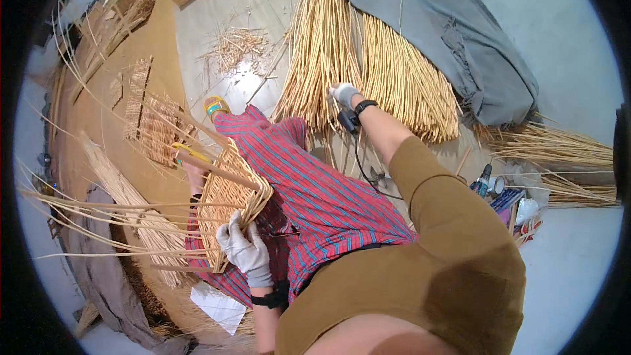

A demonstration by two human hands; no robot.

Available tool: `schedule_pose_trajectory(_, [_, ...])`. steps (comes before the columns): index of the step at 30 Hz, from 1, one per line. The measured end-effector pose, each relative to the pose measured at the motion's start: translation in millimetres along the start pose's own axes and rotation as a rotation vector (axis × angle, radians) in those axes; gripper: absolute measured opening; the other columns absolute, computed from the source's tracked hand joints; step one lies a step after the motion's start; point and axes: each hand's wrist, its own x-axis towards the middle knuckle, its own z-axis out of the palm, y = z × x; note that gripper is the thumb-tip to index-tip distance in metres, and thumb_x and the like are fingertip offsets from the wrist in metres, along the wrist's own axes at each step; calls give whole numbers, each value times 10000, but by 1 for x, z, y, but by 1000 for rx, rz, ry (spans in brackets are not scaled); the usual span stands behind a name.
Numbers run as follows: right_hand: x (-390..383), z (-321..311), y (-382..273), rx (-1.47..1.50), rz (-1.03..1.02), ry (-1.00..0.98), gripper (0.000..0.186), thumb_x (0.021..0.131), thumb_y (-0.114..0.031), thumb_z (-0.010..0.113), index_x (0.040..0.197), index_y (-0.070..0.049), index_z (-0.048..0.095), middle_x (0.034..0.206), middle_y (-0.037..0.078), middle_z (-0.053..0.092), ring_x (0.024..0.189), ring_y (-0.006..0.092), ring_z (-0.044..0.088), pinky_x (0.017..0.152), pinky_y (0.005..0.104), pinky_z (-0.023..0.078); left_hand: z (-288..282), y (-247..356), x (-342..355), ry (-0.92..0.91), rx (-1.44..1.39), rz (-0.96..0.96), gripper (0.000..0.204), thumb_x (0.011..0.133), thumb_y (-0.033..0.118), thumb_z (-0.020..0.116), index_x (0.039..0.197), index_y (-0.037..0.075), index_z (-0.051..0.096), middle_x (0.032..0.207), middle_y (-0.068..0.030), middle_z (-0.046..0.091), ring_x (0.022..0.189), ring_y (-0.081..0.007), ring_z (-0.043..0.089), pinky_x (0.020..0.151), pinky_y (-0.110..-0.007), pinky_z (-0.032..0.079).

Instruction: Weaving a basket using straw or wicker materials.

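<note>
Left hand (pixel 244 248), gloved, closes on the rim of the half-woven basket (pixel 230 190) on the lap and should hold it steady while the right hand (pixel 344 95), fingers curled, reaches into the wicker rod bundle (pixel 368 59) on the floor.

Left hand (pixel 244 248) gloved, fingers curled shut; right hand (pixel 343 95) outstretched (also gloved).

Two gloved hands, left (pixel 244 248) and right (pixel 343 94), one half-woven wicker basket (pixel 227 197), two yellow sandals (pixel 215 105), one grey cloth (pixel 447 33).
</note>
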Motion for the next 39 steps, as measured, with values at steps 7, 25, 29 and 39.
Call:
schedule_pose_trajectory(7, [-34,14,10,-791,-170,367,569,952,-346,682,1466,-149,533,1301,190,662,1206,371,635,997,470,523,3,3,2,20,6,-9,445,862,59,768,1295,58,667,1123,-134,535,1048,-313,576,942,-411,509])
schedule_pose_trajectory(25, [-343,-21,409,-1062,-311,-758,325,897,-393,654,1018,-114,770,1015,171,760,891,380,731,775,486,571,-1,-27,14,-196,-83,9,435,847,56,823,1253,40,670,1166,-141,599,1064,-287,629,954,-406,536])
schedule_pose_trajectory(29, [-396,-26,404,-688,417,-234,527,1012,-495,486,910,-61,767,895,190,753,853,385,732,772,511,557,-3,-24,24,-312,-78,34,442,905,170,793,1290,6,652,1169,-195,676,1081,-331,662,968,-424,536])
schedule_pose_trajectory(39, [-281,-23,243,-276,-98,414,296,990,-295,588,1156,-75,696,1110,209,716,1057,396,681,903,478,534,-8,-16,23,-281,-156,87,413,853,21,786,1247,40,666,1070,-121,606,965,-251,623,889,-370,524])
